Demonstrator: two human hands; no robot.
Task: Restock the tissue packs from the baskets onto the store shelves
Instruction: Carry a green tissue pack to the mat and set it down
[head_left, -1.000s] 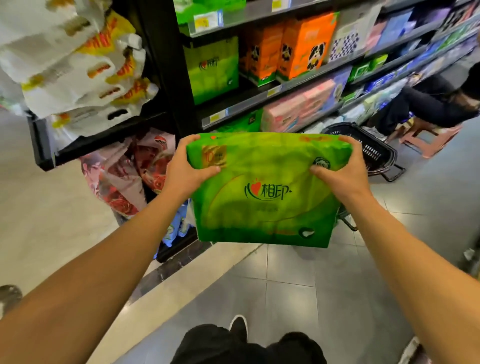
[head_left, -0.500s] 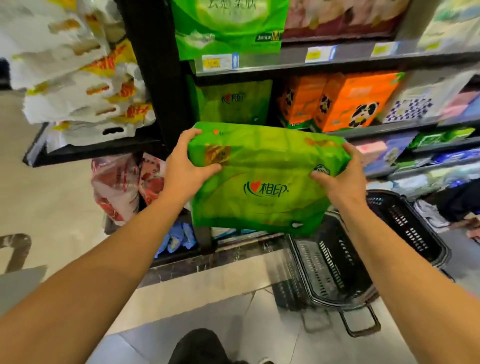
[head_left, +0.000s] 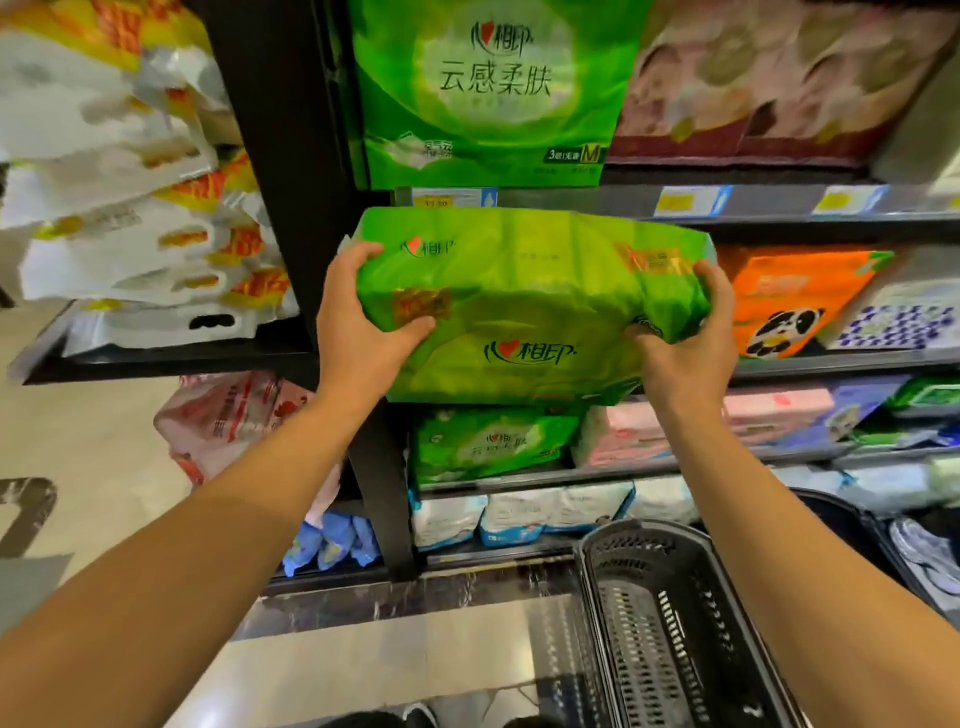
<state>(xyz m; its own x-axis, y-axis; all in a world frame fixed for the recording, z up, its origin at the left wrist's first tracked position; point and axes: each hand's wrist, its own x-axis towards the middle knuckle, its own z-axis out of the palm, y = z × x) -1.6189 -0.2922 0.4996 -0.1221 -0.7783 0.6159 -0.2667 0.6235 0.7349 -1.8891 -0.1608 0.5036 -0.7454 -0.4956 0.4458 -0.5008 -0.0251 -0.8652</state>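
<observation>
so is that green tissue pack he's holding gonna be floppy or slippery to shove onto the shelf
Probably soft rather than stiff: the green tissue pack dents and wrinkles where the right hand grips its end. Its glossy wrap looks somewhat slippery, which may be why the left hand grips the other end too. It likely squashes rather than breaks when pushed.

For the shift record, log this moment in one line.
left hand, right hand: grip green tissue pack | raised at shelf | black basket below
</observation>
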